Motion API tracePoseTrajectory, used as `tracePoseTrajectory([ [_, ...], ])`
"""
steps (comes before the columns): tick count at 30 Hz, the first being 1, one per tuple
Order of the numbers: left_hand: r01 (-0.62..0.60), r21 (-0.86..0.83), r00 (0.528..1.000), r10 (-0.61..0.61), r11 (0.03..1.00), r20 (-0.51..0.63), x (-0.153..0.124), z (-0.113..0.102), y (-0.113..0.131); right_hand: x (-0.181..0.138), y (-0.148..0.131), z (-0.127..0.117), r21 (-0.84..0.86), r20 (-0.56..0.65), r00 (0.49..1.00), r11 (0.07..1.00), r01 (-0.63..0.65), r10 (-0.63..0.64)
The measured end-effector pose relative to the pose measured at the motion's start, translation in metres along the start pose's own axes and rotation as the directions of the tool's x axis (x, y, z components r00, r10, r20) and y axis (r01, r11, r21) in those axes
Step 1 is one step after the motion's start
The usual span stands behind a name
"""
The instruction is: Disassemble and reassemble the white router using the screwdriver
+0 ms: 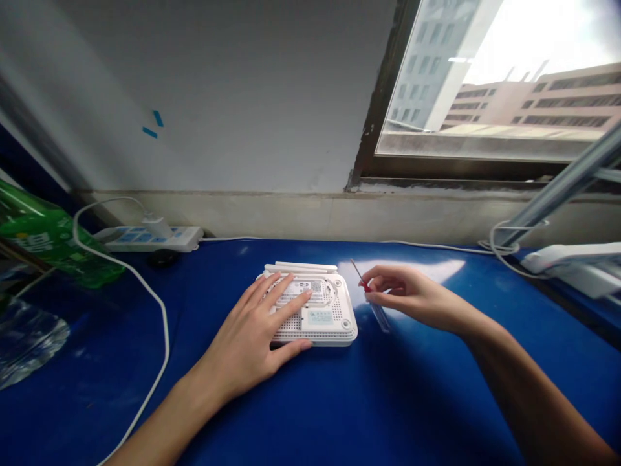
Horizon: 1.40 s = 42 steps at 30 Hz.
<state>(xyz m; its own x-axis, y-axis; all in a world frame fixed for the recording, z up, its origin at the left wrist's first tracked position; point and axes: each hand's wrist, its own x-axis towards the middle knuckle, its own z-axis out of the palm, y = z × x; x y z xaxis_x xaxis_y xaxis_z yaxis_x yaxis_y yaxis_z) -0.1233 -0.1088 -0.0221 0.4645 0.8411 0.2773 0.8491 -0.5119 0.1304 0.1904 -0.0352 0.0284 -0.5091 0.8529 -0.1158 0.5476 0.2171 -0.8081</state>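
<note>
A white router (342, 310) lies upside down on the blue table, its vented, labelled underside facing up and its antennas (305, 266) folded along the far edge. My left hand (264, 323) rests flat on the router's left half with fingers spread, covering part of the label. Just right of the router, my right hand (407, 294) pinches a small screwdriver (380, 317). Its thin metal shaft points up and to the left, and its clear handle with a red collar slants down below the fingers. The screwdriver is apart from the router.
At the left stand a green bottle (53, 239) and a power strip (155, 238) with a charger plugged in. A white cable (162, 310) runs down the table's left side. A metal pole (563, 188) and another white power strip (577, 262) are at the right, below a window.
</note>
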Motion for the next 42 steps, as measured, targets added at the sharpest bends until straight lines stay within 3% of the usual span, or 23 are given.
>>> tracePoseTrajectory([
  [4, -0.002, -0.014, 1.000, 0.002, 1.000, -0.002, 0.000, 0.000, 0.000, -0.006, 0.000, -0.009, 0.209, 0.040, 0.998, 0.977, -0.045, 0.038],
  [12, -0.013, -0.046, 0.999, 0.011, 0.999, -0.030, 0.000, -0.001, 0.000, -0.008, -0.002, -0.017, 0.072, -0.092, 0.996, 0.997, 0.002, 0.004],
  [15, -0.047, -0.107, 0.989, 0.031, 0.993, -0.145, 0.000, -0.003, 0.004, -0.006, -0.007, -0.009, 0.041, -0.051, 0.995, 0.995, 0.090, -0.087],
  [20, -0.177, -0.200, 0.925, 0.093, 0.964, -0.370, 0.001, -0.003, 0.015, -0.002, -0.018, 0.018, 0.063, 0.012, 0.978, 0.976, 0.208, -0.209],
  [26, -0.237, -0.293, 0.907, 0.103, 0.926, -0.408, 0.004, 0.001, 0.018, 0.000, -0.024, 0.035, 0.073, 0.040, 0.969, 0.968, 0.241, -0.244],
  [31, -0.092, -0.409, 0.874, -0.123, 0.908, -0.470, 0.006, -0.007, 0.013, 0.003, -0.015, 0.031, 0.150, -0.089, 0.974, 0.964, 0.221, -0.209],
  [34, 0.054, -0.618, 0.843, -0.368, 0.784, -0.393, 0.008, -0.013, 0.007, 0.006, -0.010, 0.028, 0.140, -0.171, 0.969, 0.969, 0.204, -0.179],
  [38, 0.080, -0.845, 0.700, -0.633, 0.529, -0.330, 0.011, -0.021, 0.000, 0.007, -0.008, 0.027, 0.110, -0.192, 0.963, 0.971, 0.211, -0.188],
  [40, 0.030, -0.882, 0.633, -0.692, 0.470, -0.347, 0.012, -0.023, -0.002, 0.008, -0.008, 0.029, 0.107, -0.187, 0.963, 0.970, 0.218, -0.196],
  [42, -0.010, -0.890, 0.607, -0.705, 0.455, -0.368, 0.013, -0.025, -0.004, 0.009, -0.008, 0.030, 0.108, -0.183, 0.962, 0.969, 0.222, -0.200],
])
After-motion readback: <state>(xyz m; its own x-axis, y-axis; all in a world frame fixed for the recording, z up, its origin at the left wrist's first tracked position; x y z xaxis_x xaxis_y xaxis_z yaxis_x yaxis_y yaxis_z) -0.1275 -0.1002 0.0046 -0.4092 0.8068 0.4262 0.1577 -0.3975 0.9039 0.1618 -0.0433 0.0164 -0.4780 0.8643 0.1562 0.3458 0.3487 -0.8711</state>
